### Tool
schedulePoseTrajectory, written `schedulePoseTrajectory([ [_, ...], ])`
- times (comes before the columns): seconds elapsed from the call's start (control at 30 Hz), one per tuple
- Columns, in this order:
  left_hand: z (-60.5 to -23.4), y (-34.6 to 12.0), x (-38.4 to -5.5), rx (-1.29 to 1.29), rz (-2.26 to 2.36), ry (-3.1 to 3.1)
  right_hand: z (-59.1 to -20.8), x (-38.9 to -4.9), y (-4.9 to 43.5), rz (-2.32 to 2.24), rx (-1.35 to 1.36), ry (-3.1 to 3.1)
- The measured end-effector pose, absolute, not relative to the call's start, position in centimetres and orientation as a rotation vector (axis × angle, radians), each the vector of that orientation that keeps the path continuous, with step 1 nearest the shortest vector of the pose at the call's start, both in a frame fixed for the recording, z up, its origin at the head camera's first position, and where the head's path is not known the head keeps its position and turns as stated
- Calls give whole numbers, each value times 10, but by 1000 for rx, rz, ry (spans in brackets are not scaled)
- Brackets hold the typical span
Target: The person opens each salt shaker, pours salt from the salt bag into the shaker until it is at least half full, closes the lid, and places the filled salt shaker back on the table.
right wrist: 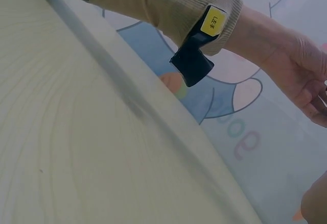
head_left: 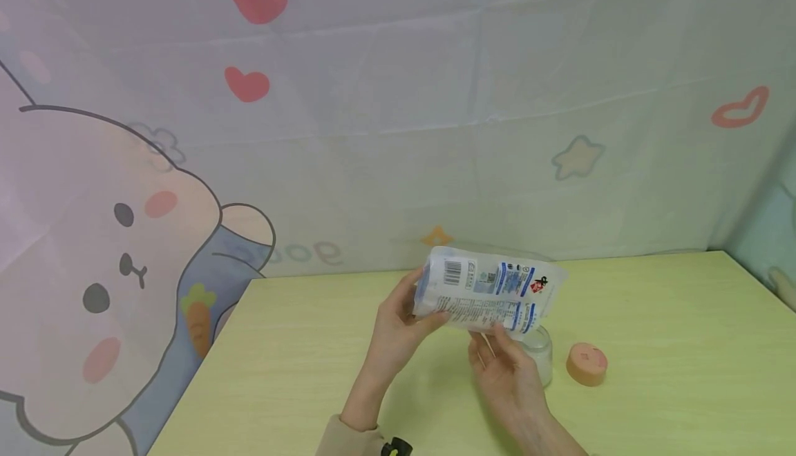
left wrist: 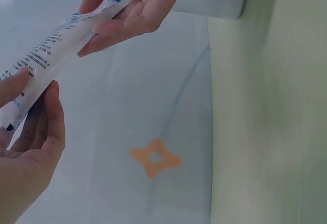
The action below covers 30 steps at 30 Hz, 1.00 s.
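Note:
A white plastic pouch [head_left: 479, 283] with blue print, a barcode and small text is held up above the table, tilted, its printed back towards the head camera. My left hand [head_left: 394, 335] grips its left end, thumb in front and fingers behind. Near the lower right edge, my right hand [head_left: 510, 380] pinches the pouch between thumb and fingers; the left wrist view shows this right hand [left wrist: 138, 15] at the pouch's far end. Partly hidden behind the pouch and right hand stands a clear jar [head_left: 542, 359] without a lid, with something whitish inside.
A round orange-pink lid [head_left: 586, 365] lies on the light yellow-green table [head_left: 671, 345], right of the jar. Behind the table hangs a cloth [head_left: 385, 166] printed with hearts, stars and a cartoon animal. A black wrist strap [right wrist: 196, 55] sits on the left sleeve.

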<state>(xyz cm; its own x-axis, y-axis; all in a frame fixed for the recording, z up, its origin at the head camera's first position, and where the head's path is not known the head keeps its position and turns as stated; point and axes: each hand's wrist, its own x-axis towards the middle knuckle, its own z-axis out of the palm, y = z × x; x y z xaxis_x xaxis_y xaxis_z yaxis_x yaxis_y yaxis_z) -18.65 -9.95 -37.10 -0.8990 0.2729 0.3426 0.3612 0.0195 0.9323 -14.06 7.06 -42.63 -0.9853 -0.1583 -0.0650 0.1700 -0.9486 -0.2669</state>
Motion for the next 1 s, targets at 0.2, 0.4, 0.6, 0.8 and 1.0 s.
schedulePoseTrajectory([
  [0.2, -370, -101, -186, -709, -2037, -2213, -426, -141, 71, -2942, 64, 391],
  [0.4, -369, -101, -186, -745, -2024, -2199, -426, -141, 72, -2936, 77, 416],
  [0.6, -369, -101, -185, -725, -2024, -2205, -428, -141, 71, -2932, 27, 429],
  [0.8, -370, -99, -185, -686, -2027, -2197, -430, -141, 71, -2927, -71, 429],
  [1.0, -371, -98, -187, -692, -2025, -2178, -429, -141, 70, -2926, -75, 453],
])
